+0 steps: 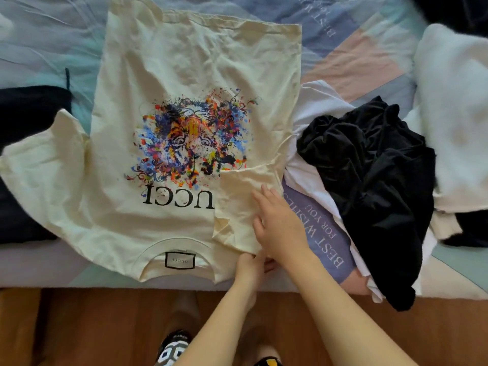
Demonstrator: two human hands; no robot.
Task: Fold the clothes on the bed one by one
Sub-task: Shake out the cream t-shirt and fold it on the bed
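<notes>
Now we pin the cream cotton T-shirt (169,75) for folding: our left hand (249,268) pinches its shoulder, our right hand (277,228), just above, flattens (fingers straight) the folded-in sleeve (243,196).

1. Bed (369,62): covered by patchwork bedspread in pale blue, pink, lavender and mint; printed lettering "BEST WISHES FOR YOU" on lavender panel.
2. Floor (92,326): reddish-brown wood, visible along near edge of bed.
3. Lighting: soft, even daylight; slight glare at right.
</notes>
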